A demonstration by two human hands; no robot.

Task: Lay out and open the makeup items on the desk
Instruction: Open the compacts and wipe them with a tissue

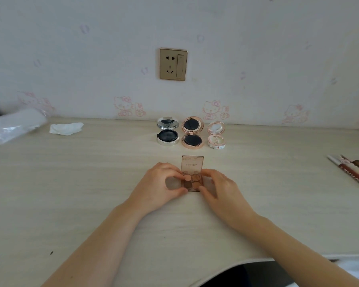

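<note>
While both forearms are reaching forward from the near edge of the desk (pixel 75 183), the two hands are meeting at a small eyeshadow palette (pixel 192 181) lying flat near the middle of the desktop. The left hand (pixel 162 187) is curling around the palette's left side, thumb pressing at the near corner and fingertips bending down onto the far left edge, so it is grasping the base. The right hand (pixel 220 189) is mirroring it on the right side, thumb lying along the near right corner and index finger touching the far edge by the hinge; it too is gripping the palette. Both wrists are resting low on the desk, palms facing down and inward. The palette's clear lid is standing open, tilting back toward the wall, with brown and copper pans showing between the fingers.

Beyond it, three round compacts are sitting open in a row near the wall: a silver compact (pixel 167 131), a rose-gold compact (pixel 192 132) and a small pink compact (pixel 216 134). Several boxed items (pixel 354 172) are lying at the right edge, and a crumpled tissue (pixel 66 128) is sitting far left.
</note>
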